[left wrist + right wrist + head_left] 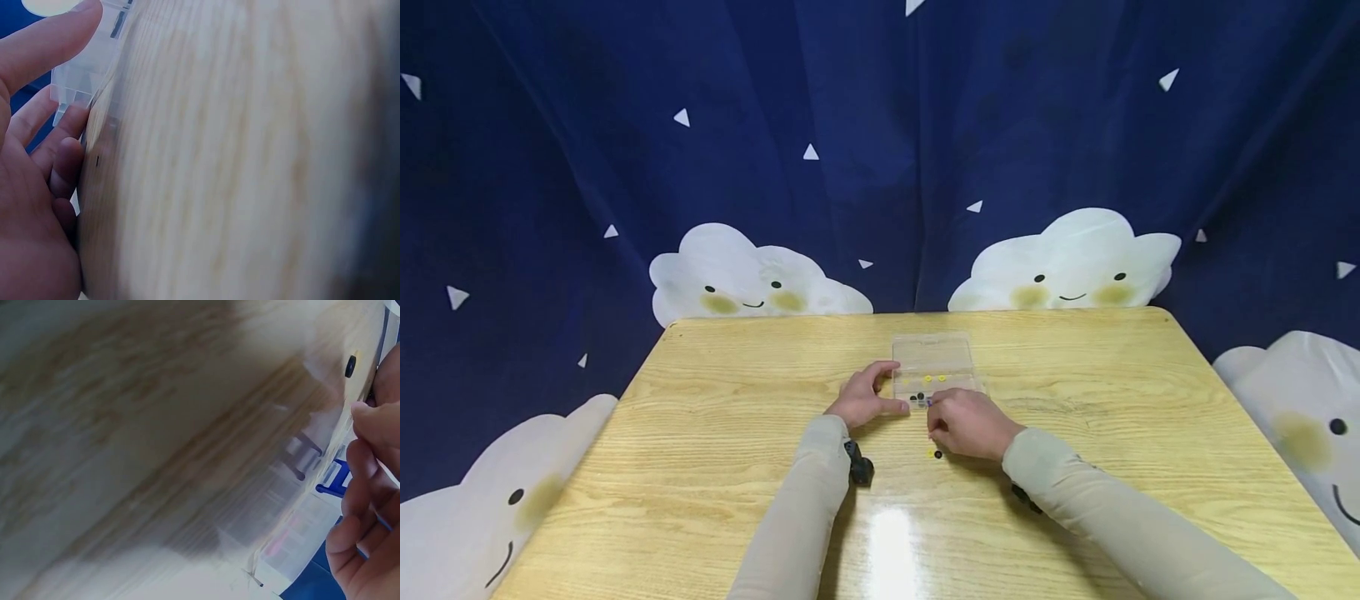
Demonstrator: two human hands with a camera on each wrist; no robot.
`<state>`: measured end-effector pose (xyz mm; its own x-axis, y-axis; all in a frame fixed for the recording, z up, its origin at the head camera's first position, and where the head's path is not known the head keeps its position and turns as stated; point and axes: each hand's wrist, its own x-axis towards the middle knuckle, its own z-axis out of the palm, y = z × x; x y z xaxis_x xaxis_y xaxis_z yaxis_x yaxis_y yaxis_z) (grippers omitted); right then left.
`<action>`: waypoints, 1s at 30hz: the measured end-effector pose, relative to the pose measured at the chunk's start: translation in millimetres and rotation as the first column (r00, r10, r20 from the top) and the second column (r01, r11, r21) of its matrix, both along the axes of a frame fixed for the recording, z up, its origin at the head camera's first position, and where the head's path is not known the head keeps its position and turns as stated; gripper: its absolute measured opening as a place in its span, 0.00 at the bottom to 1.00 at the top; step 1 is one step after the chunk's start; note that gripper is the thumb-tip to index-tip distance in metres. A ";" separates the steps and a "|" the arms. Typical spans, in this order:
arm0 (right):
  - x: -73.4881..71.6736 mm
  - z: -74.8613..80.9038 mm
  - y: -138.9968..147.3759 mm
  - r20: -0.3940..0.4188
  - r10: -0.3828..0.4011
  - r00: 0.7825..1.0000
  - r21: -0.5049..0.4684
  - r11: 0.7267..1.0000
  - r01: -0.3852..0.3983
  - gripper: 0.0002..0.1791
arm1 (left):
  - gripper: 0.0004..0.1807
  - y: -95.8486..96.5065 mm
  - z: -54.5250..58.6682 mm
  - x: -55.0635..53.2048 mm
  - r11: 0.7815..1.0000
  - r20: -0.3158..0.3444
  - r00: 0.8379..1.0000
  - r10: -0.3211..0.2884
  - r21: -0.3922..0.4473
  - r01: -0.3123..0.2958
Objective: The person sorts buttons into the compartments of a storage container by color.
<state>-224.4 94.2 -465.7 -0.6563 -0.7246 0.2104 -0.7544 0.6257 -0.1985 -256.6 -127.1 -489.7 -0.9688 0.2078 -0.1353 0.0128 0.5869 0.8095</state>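
A clear plastic box (pixel 931 348) lies on the table with its lid folded back. Yellow rings (pixel 942 378) and small black pieces (pixel 921 397) show inside it. At its left front corner my left hand (pixel 867 397) holds the box, thumb along the front and fingers at the side. My right hand (pixel 972 422) is at the front edge, its fingers curled toward the thumb; whether something small is pinched there is hidden. A blue piece (pixel 337 481) shows by those fingers in the right wrist view. Just before the right hand lie a black ring (pixel 937 455) and a yellow ring (pixel 930 454).
The wooden table (pixel 737 467) extends widely to both sides of the box. A dark blue curtain (pixel 865 100) with cloud prints hangs behind its far edge. Black wrist devices (pixel 859 465) sit at the cuffs of both sleeves.
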 end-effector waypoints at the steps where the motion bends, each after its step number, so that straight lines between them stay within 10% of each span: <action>1: 0.2 0.4 0.0 0.003 -0.006 1.000 -0.002 1.000 0.006 0.06 | 0.41 0.0 0.4 0.4 1.000 0.002 1.000 0.002 0.001 -0.002; 30: -9.7 14.7 14.9 -0.048 -0.063 0.997 -0.019 0.998 0.062 0.04 | 0.42 1.1 -2.4 -1.4 1.000 0.003 1.000 0.007 -0.019 -0.007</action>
